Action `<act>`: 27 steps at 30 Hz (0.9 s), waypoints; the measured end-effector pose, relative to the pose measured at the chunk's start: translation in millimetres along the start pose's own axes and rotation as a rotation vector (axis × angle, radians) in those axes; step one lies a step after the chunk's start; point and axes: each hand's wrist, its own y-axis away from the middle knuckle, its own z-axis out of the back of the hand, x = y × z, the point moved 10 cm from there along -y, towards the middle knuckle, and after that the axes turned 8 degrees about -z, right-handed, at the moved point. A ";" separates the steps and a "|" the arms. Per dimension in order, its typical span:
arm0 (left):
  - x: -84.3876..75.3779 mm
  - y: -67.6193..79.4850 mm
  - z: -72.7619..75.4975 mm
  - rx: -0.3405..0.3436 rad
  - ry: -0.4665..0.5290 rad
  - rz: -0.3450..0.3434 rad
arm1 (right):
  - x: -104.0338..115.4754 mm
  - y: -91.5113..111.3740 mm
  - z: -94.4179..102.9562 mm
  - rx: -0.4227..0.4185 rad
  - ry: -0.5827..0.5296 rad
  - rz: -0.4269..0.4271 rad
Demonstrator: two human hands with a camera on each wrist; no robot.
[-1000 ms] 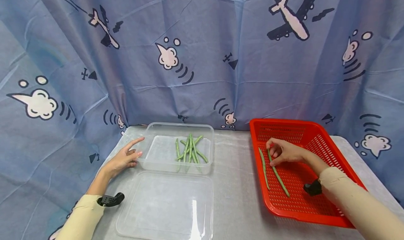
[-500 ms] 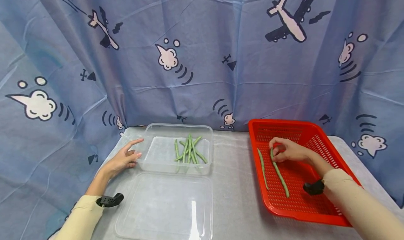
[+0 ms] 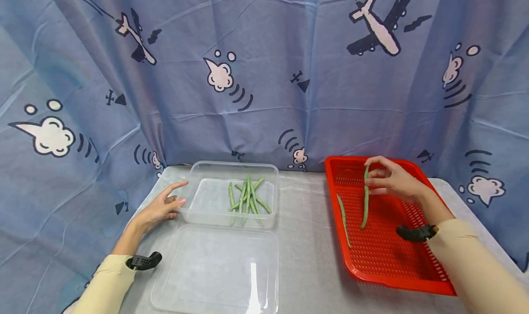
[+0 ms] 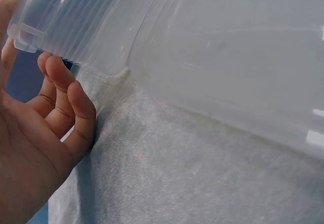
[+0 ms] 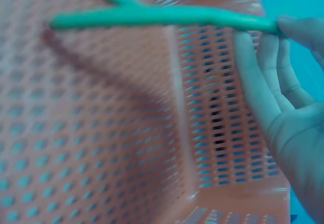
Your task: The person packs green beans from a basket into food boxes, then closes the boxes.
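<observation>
My right hand (image 3: 396, 182) pinches a long green bean (image 3: 365, 204) by its upper end. The bean hangs nearly upright over the red perforated basket (image 3: 388, 281); the right wrist view shows it lengthwise (image 5: 162, 15) between thumb and fingers. A second green bean (image 3: 344, 221) lies along the basket's left side. My left hand (image 3: 154, 213) is at the left side of a clear plastic container (image 3: 235, 216), its index finger stretched to the rim and the other fingers loosely bent. Inside the container lie several green beans (image 3: 249, 197), some crossed over one another.
A clear lid (image 3: 211, 268) lies flat in front of the container. Grey tabletop (image 3: 303, 231) separates the container from the basket. Behind the table hangs a blue curtain (image 3: 264, 135) printed with planes and clouds.
My right hand has moved up and slightly right, raising the pinched bean from the basket floor to nearly upright. The left hand, the container and the other beans have stayed put.
</observation>
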 end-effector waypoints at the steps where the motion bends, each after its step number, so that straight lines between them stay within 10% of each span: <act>1: -0.6 -0.3 -0.6 0.004 -0.001 -0.006 | 5.5 1.4 2.9 -0.010 -0.036 0.023; 9: -0.6 -0.3 -0.7 0.008 0.006 -0.015 | 42.9 5.1 13.9 -0.135 -0.225 0.149; 27: 2.6 -0.2 1.5 -0.006 0.000 -0.004 | 81.9 -43.2 -39.9 -0.142 -0.181 0.145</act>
